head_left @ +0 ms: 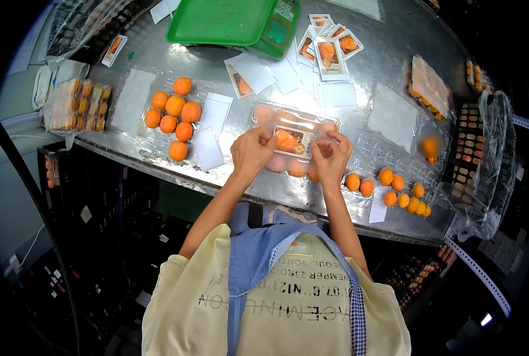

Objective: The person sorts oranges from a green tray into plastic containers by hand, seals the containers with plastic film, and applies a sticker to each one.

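In front of me on the metal table is a clear plastic fruit box [265,116] with a cloudy lid and round orange fruits inside. A small picture card [292,141] printed with orange fruit lies on the middle of its lid. At the card's left edge, my left hand [252,153] is closed, with thumb and finger pinching it. My right hand [332,158] has thumb and forefinger closed at the card's right edge, the other fingers curled above the box. The fruits under my hands show only partly.
Left stands an open clear tray with orange fruits [174,106]; right, another with smaller fruits [397,183]. White cards [206,145] and a pile of picture cards [328,52] lie about. A green weighing scale [223,22] stands at the back. Stacked packed boxes [77,107] sit far left.
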Available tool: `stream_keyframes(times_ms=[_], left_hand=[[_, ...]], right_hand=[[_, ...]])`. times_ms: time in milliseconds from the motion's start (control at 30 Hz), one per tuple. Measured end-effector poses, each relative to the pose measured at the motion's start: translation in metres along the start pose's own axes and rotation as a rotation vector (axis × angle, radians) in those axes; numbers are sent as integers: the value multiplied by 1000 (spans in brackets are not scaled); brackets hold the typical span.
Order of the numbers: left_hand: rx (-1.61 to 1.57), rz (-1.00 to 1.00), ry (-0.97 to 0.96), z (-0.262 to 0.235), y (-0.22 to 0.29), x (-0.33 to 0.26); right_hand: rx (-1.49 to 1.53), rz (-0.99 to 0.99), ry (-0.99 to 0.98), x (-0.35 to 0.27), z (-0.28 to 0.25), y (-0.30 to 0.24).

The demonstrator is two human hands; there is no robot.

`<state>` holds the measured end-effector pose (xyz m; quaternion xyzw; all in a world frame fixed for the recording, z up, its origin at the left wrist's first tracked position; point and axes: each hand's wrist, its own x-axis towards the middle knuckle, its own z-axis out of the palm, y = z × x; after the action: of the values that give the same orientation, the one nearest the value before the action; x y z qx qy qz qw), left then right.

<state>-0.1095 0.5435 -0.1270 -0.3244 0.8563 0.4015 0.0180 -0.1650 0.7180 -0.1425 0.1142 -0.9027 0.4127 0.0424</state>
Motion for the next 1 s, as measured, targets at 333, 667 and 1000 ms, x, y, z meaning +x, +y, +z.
stream_keyframes(times_ms=[333, 667, 1000], left_hand=[[7, 2, 2, -1, 4, -2], [2, -9, -19, -2, 5, -1], [15, 19, -46, -2, 4, 0]], right_hand=[[-2, 11, 11, 0, 2, 0], [16, 16, 16, -1, 5, 2], [4, 30, 17, -2, 7, 4]])
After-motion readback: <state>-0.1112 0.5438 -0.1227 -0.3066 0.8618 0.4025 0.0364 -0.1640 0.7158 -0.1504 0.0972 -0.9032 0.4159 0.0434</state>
